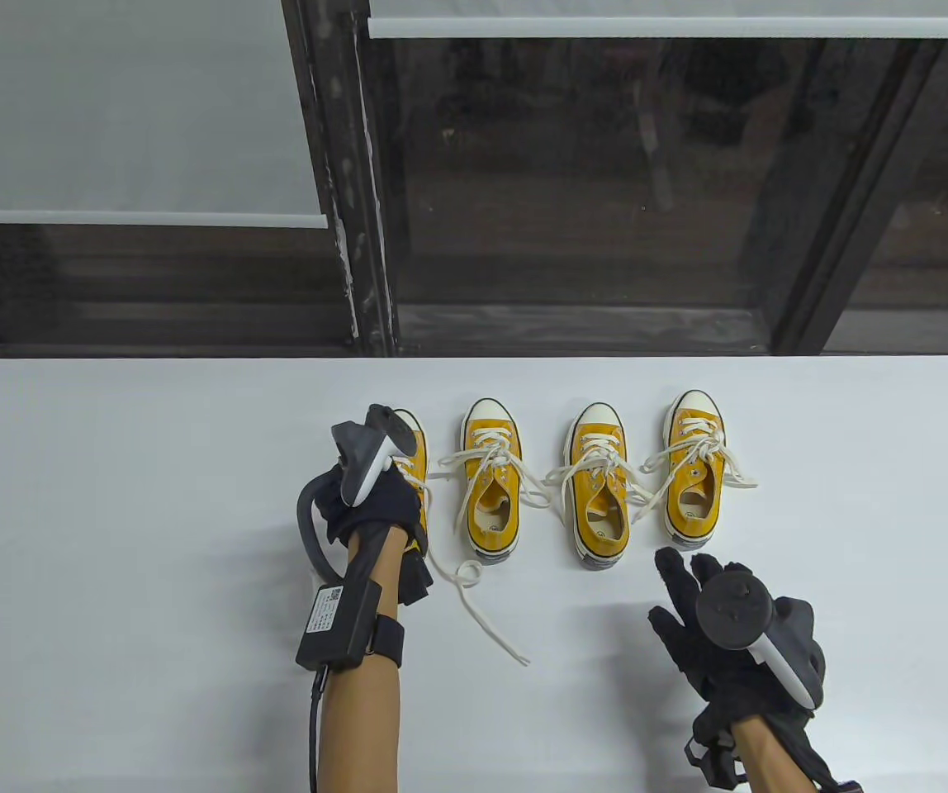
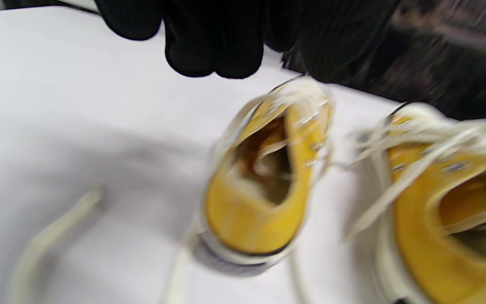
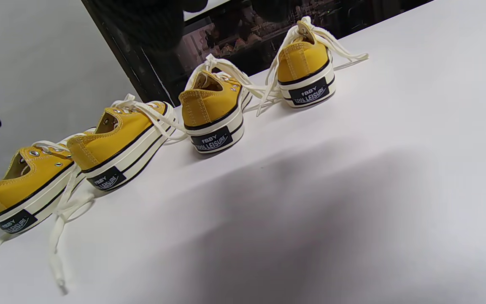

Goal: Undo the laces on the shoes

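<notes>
Nearest to us, our right hand [image 1: 730, 628], in a black sensor glove with a grey tracker strapped to its back, hovers above the white desk [image 1: 111, 512] with its fingers straight and spread, holding nothing, just in front of the heels of the two right-hand shoes. Our left hand [image 1: 375, 504], gloved the same way, lies over the leftmost yellow canvas sneaker [image 1: 413, 450] and covers most of it; whether its fingers grip the shoe or its lace we cannot tell, since the table view hides them and the left wrist view is blurred. Four small yellow canvas sneakers with white rubber soles stand in a row across the middle of the desk, toes pointing away from us. A loose white lace [image 1: 474, 595] trails from the leftmost sneaker toward us, curling into a small loop and running on to the right. The second sneaker [image 1: 491, 479] has its laces slack and spilling to both sides. The third sneaker [image 1: 599, 487] and the fourth sneaker [image 1: 695, 467] also show loose laces draped sideways, nearly meeting between them. In the right wrist view each heel carries a black label [image 3: 211, 141] with white lettering.
</notes>
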